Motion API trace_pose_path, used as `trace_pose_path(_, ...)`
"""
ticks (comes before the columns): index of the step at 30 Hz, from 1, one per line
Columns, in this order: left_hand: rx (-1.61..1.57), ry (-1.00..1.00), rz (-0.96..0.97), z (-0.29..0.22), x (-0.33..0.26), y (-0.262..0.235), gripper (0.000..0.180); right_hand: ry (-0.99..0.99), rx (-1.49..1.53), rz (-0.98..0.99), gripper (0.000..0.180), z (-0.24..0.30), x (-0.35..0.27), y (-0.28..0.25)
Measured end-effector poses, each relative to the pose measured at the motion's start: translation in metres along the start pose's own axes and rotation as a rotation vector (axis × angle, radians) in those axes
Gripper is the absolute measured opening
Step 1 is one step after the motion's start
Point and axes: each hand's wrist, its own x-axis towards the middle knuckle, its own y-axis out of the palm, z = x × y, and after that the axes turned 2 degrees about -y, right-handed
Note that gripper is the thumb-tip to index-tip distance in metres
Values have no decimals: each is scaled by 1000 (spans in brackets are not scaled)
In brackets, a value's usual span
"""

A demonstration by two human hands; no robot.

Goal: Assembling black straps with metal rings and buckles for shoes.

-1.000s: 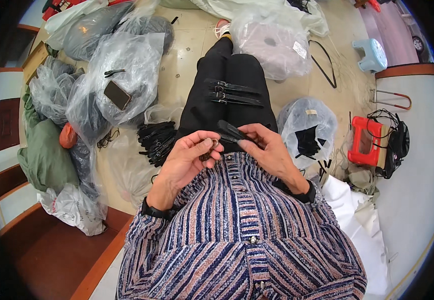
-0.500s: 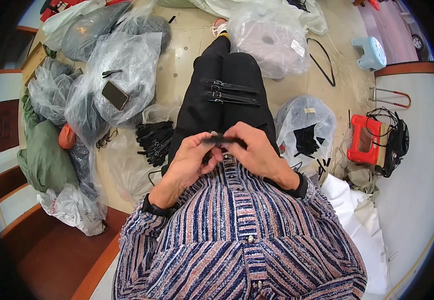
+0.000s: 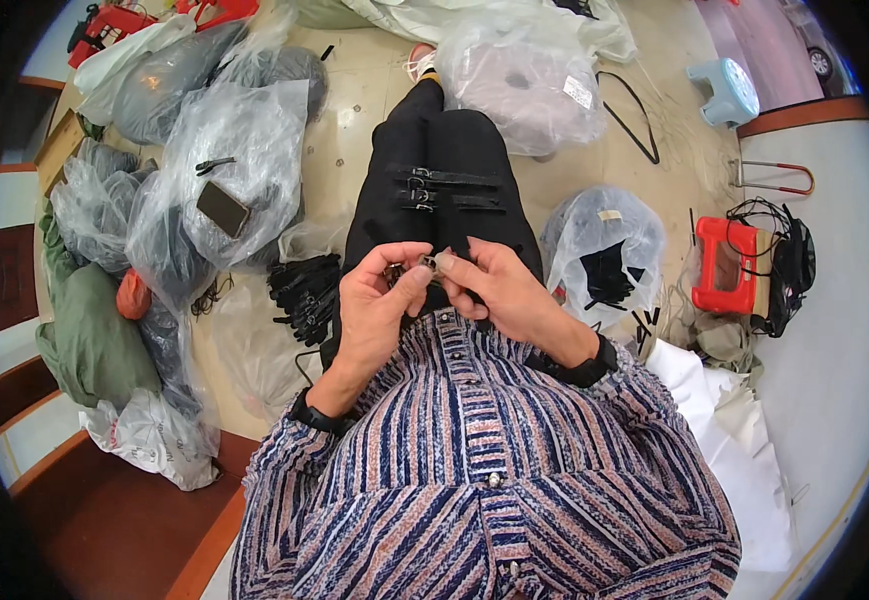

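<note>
Over my lap, my left hand (image 3: 382, 300) is closed in a pinch, with small metal pieces in its fingers that look like buckles (image 3: 427, 263). My right hand (image 3: 499, 290) meets it fingertip to fingertip, thumb and forefinger pressed together; what they grip is too small and dark to tell. Just beyond the hands, several black straps with silver buckles (image 3: 454, 190) lie side by side across my black trousers. A pile of similar black straps (image 3: 306, 298) rests beside my left thigh. More black pieces (image 3: 609, 275) sit in an open clear plastic bag (image 3: 579, 225) on my right.
Stuffed clear plastic bags (image 3: 244, 130) fill the left side, with a phone (image 3: 223, 209) on top. Another big bag (image 3: 519, 85) lies by my feet. At right are a red plastic frame (image 3: 724, 265), a blue stool (image 3: 722, 92) and a black strap loop (image 3: 634, 120) on the floor.
The dark strap seen between my hands is no longer visible there. My fingertips now meet at a small metal piece. The whole view has shifted slightly.
</note>
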Motion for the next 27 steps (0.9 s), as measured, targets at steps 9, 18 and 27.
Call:
trace_pose_path(9, -170, 39, -79, -18, -3, -10, 22, -622, -1119, -237, 31, -20, -15, -22)
trace_pose_path(18, -255, -186, 29, -3, 1, -9, 24, -567, -872, -191, 28, -3, -31, -4)
trace_pose_path(27, -397, -251, 35, -1, 3, -9, 22, -567, -846, -180, 26, -6, -29, -7)
